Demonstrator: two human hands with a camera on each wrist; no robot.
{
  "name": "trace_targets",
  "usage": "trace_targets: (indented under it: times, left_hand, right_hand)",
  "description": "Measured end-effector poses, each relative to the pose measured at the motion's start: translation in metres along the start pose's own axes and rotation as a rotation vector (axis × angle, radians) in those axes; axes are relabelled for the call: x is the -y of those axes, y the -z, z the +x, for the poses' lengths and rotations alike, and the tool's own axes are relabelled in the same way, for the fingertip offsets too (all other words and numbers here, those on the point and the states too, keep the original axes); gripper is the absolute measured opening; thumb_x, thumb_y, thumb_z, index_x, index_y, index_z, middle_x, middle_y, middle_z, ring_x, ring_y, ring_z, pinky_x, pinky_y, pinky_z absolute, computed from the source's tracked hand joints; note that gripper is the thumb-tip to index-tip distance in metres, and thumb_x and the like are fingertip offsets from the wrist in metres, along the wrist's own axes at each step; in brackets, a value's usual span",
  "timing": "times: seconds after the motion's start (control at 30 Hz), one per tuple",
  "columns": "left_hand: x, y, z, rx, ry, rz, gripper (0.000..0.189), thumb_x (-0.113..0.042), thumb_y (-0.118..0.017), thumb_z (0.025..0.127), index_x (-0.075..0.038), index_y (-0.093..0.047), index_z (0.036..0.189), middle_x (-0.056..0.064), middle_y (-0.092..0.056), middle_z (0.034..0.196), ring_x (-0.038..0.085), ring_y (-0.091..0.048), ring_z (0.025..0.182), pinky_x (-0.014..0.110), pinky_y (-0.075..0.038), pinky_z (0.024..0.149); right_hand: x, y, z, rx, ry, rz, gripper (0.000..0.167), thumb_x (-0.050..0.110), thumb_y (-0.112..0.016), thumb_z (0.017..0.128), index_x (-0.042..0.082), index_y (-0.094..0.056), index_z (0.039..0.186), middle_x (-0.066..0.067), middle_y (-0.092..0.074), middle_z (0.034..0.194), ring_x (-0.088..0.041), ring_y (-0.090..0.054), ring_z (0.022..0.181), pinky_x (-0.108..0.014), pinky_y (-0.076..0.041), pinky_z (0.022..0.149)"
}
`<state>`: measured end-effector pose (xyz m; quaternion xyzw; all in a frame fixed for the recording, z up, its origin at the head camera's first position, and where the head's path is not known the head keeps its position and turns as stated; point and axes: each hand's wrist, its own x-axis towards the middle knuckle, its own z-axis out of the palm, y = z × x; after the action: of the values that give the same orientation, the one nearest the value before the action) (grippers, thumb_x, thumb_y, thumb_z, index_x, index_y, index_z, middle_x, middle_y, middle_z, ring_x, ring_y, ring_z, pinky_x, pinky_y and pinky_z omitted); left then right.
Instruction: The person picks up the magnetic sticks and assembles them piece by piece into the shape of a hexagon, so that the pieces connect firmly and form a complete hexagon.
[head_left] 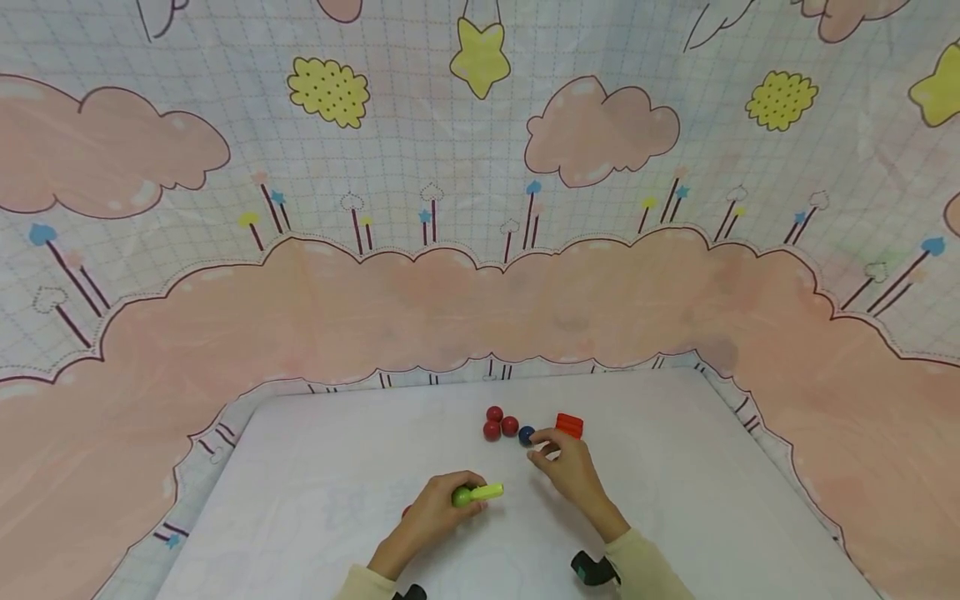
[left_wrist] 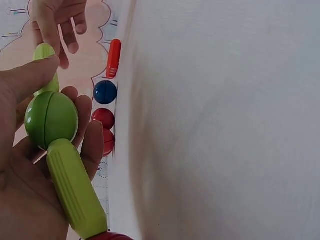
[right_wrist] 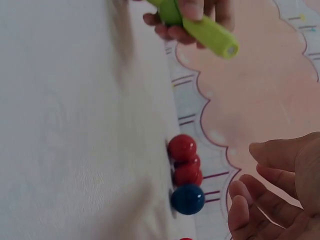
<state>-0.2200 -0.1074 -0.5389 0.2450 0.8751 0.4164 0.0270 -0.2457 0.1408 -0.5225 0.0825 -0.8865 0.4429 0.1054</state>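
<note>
My left hand [head_left: 442, 504] holds a joined toy piece: a green ball [left_wrist: 52, 120] with a lime-green rod [left_wrist: 77, 190] on one side and a second lime-green rod [right_wrist: 212, 36] on the other. The thumb presses on the second rod, with fingers behind the ball. At the far end of the first rod shows a red ball [left_wrist: 111, 236], cut off by the frame edge. My right hand [head_left: 573, 471] holds nothing, its fingers loosely bent and apart. It hovers near a blue ball [right_wrist: 188, 199] on the table.
Three red balls [head_left: 501, 425] sit together left of the blue ball. Red rods [head_left: 569, 426] lie side by side beyond my right hand. A white table [head_left: 300, 467] carries everything, with a patterned cloth [head_left: 450, 317] behind it.
</note>
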Motion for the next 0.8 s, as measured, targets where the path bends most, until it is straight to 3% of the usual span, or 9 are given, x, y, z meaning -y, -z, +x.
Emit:
trace_targets:
  times: [0.33, 0.47, 0.67, 0.8]
  left_hand:
    - [0.0, 0.0, 0.0, 0.013, 0.033, -0.015, 0.022, -0.028, -0.073, 0.089, -0.021, -0.07, 0.11, -0.005, -0.071, 0.107, 0.002, -0.054, 0.088, 0.022, -0.047, 0.081]
    - [0.001, 0.001, 0.0, 0.016, 0.033, -0.016, 0.022, -0.028, -0.072, 0.089, -0.02, -0.07, 0.11, -0.005, -0.071, 0.107, 0.001, -0.054, 0.088, 0.022, -0.047, 0.081]
    - [0.0, 0.001, 0.0, 0.013, 0.034, -0.019, 0.023, -0.028, -0.073, 0.089, -0.019, -0.07, 0.11, -0.004, -0.071, 0.107, 0.002, -0.054, 0.088, 0.022, -0.047, 0.081]
    - [0.0, 0.001, -0.001, 0.011, 0.033, -0.024, 0.022, -0.027, -0.073, 0.089, -0.018, -0.07, 0.109, -0.002, -0.071, 0.106, 0.002, -0.054, 0.087, 0.022, -0.047, 0.079]
  right_hand:
    - [-0.017, -0.008, 0.018, -0.023, -0.146, 0.003, 0.033, 0.014, -0.076, 0.084, 0.008, -0.069, 0.116, -0.006, -0.067, 0.085, -0.014, -0.058, 0.07, -0.023, -0.049, 0.056]
    - [-0.021, -0.016, 0.026, -0.029, -0.19, 0.021, 0.033, 0.012, -0.076, 0.084, 0.006, -0.07, 0.115, -0.008, -0.069, 0.087, -0.014, -0.057, 0.064, -0.024, -0.049, 0.054]
    - [-0.025, -0.026, 0.034, -0.017, -0.286, 0.002, 0.035, 0.017, -0.075, 0.085, 0.01, -0.069, 0.119, -0.011, -0.071, 0.108, -0.018, -0.059, 0.079, -0.026, -0.053, 0.066]
    - [-0.027, -0.03, 0.036, -0.011, -0.298, 0.02, 0.036, 0.016, -0.075, 0.086, 0.009, -0.068, 0.121, -0.015, -0.069, 0.117, -0.022, -0.062, 0.089, -0.031, -0.056, 0.071]
